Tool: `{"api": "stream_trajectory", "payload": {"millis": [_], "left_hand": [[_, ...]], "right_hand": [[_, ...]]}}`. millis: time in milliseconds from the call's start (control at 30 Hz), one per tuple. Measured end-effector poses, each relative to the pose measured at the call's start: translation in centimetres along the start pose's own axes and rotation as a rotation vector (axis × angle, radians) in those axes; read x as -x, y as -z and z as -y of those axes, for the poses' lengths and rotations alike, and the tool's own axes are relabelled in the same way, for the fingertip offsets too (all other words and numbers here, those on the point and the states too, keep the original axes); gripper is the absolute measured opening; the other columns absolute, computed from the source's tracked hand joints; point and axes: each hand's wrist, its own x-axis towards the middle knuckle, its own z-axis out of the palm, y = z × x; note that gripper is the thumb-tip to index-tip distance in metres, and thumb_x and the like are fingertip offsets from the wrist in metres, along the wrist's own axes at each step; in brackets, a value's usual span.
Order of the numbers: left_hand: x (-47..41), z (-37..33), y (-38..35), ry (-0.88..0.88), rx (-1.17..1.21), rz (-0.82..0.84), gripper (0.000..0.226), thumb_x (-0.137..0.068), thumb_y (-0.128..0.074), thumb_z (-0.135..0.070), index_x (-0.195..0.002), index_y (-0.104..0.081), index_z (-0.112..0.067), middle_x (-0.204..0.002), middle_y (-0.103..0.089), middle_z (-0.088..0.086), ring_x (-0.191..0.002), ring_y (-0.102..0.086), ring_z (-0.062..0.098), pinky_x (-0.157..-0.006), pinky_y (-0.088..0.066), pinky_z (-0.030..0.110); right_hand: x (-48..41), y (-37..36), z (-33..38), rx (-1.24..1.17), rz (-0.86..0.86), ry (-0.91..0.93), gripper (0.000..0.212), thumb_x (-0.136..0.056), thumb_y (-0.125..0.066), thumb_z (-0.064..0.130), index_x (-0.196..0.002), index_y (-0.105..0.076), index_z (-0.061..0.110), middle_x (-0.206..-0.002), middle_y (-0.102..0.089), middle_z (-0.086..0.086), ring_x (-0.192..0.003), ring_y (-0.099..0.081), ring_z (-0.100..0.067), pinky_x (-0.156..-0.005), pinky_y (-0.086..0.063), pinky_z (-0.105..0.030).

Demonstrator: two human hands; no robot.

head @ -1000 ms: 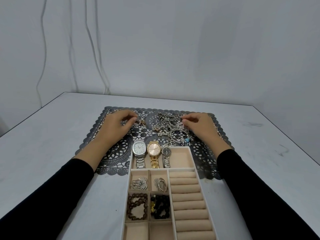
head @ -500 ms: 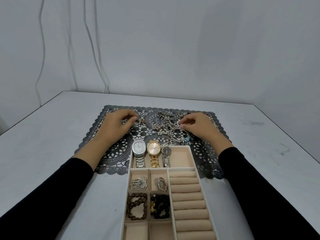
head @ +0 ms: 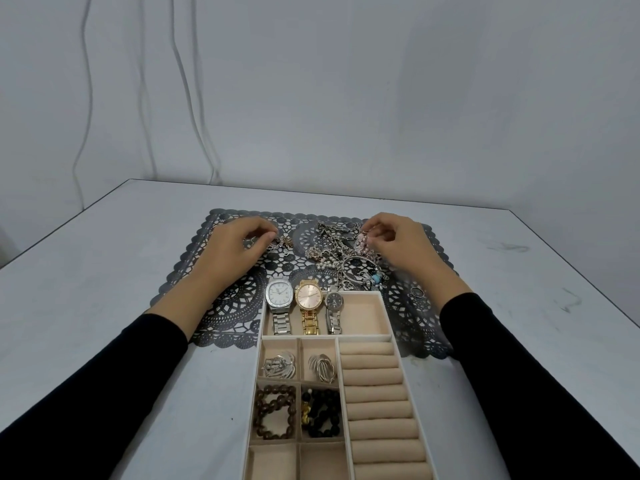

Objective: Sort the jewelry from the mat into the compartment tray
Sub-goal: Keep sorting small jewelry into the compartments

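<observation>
The tangled jewelry pile (head: 337,259) lies on the mat (head: 410,318) toward the surface's far edge, just beyond the tray (head: 329,337). The right hand (head: 403,245) pinches a pink beaded piece (head: 363,241) there; the left hand (head: 239,245) curls over small charms (head: 284,242), grip unclear. The chains look light, limp and snag-prone, so they are best lifted singly.

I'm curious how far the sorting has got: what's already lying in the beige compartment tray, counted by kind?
Wristwatches: 3 (silver square-faced watch, gold round watch, small dark-faced watch)
Bead bracelets: 2 (brown bead bracelet, black bead bracelet)
Silver leaf-shaped ornaments: 2, it seems (left-cell ornament, right-cell ornament)
Total: 7
</observation>
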Motion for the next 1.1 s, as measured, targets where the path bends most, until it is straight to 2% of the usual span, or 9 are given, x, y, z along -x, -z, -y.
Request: {"api": "stream_trajectory", "payload": {"millis": [100, 300, 433, 600, 700, 800, 900, 1000, 1100], "left_hand": [[-0.1, 0.0, 0.0, 0.000, -0.003, 0.002, 0.013, -0.092, -0.066, -0.019, -0.103, -0.072, -0.018, -0.097, -0.070, -0.011, -0.092, -0.064, 0.007, -0.085, -0.045, 0.012], [0.0, 0.1, 0.0, -0.010, -0.021, 0.003, 0.013, -0.093, -0.066, -0.019, -0.104, -0.072, -0.017, -0.098, -0.071, -0.009, -0.092, -0.065, 0.008, -0.085, -0.048, 0.017], [-0.1, 0.0, 0.1, -0.010, -0.026, 0.004, 0.013, -0.093, -0.066, -0.019, -0.104, -0.072, -0.017, -0.097, -0.069, -0.011, -0.091, -0.064, 0.006, -0.081, -0.042, 0.003], [-0.1, 0.0, 0.1, -0.010, -0.031, 0.007, 0.013, -0.093, -0.065, -0.019, -0.104, -0.072, -0.017, -0.096, -0.068, -0.012, -0.090, -0.063, 0.005, -0.080, -0.040, -0.001], [-0.1, 0.0, 0.0, -0.006, -0.023, 0.009, 0.013, -0.093, -0.065, -0.019, -0.104, -0.072, -0.017, -0.097, -0.069, -0.012, -0.091, -0.063, 0.005, -0.080, -0.040, -0.001], [-0.1, 0.1, 0.0, -0.009, -0.022, 0.006, 0.013, -0.093, -0.065, -0.019, -0.104, -0.072, -0.017, -0.097, -0.069, -0.012, -0.091, -0.064, 0.005, -0.081, -0.041, 0.002], [-0.1, 0.2, 0.0, -0.010, -0.017, 0.004, 0.014, -0.093, -0.065, -0.019, -0.104, -0.072, -0.017, -0.097, -0.069, -0.011, -0.092, -0.064, 0.006, -0.082, -0.042, 0.003], [-0.1, 0.1, 0.0, -0.014, -0.018, 0.004, 0.014, -0.093, -0.065, -0.019, -0.105, -0.072, -0.016, -0.098, -0.070, -0.010, -0.092, -0.064, 0.007, -0.082, -0.043, 0.008], [-0.1, 0.0, 0.0, -0.014, -0.014, 0.002, 0.014, -0.093, -0.065, -0.019, -0.105, -0.072, -0.016, -0.099, -0.071, -0.007, -0.092, -0.065, 0.008, -0.083, -0.046, 0.012]], "right_hand": [[0.0, 0.4, 0.7, -0.028, -0.013, 0.040, 0.014, -0.087, -0.065, 0.006, -0.094, -0.070, 0.017, -0.086, -0.069, -0.001, -0.074, -0.059, -0.009, -0.059, -0.047, -0.007], [0.3, 0.5, 1.3, -0.176, 0.014, -0.003, 0.008, -0.091, -0.059, 0.010, -0.097, -0.064, 0.011, -0.084, -0.062, -0.002, -0.067, -0.053, -0.007, -0.057, -0.045, -0.008], [0.3, 0.7, 1.2, -0.224, 0.069, -0.036, 0.009, -0.089, -0.064, 0.014, -0.098, -0.064, 0.011, -0.095, -0.068, -0.013, -0.075, -0.060, -0.013, -0.071, -0.053, -0.022], [0.4, 0.6, 0.9, -0.195, 0.105, -0.017, 0.008, -0.090, -0.063, 0.012, -0.096, -0.067, 0.015, -0.090, -0.069, -0.006, -0.078, -0.060, -0.015, -0.084, -0.053, -0.035], [0.4, 0.6, 1.2, -0.206, 0.079, -0.008, 0.007, -0.090, -0.064, 0.013, -0.096, -0.066, 0.013, -0.090, -0.068, -0.009, -0.075, -0.060, -0.015, -0.079, -0.054, -0.032], [0.4, 0.7, 1.4, -0.229, 0.041, -0.005, 0.007, -0.090, -0.064, 0.017, -0.096, -0.065, 0.014, -0.092, -0.069, -0.004, -0.075, -0.062, -0.012, -0.068, -0.052, -0.017], [0.2, 0.6, 1.3, -0.274, 0.021, -0.015, 0.006, -0.091, -0.063, 0.019, -0.096, -0.063, 0.015, -0.091, -0.072, -0.001, -0.079, -0.064, -0.017, -0.069, -0.051, -0.025], [0.1, 0.6, 1.4, -0.328, 0.001, -0.009, 0.008, -0.089, -0.065, 0.018, -0.096, -0.063, 0.015, -0.093, -0.073, -0.004, -0.086, -0.067, -0.019, -0.076, -0.053, -0.031], [0.2, 0.7, 1.9, -0.400, -0.018, 0.007, 0.010, -0.087, -0.068, 0.017, -0.095, -0.063, 0.014, -0.097, -0.072, -0.009, -0.090, -0.068, -0.019, -0.078, -0.054, -0.028]]}}
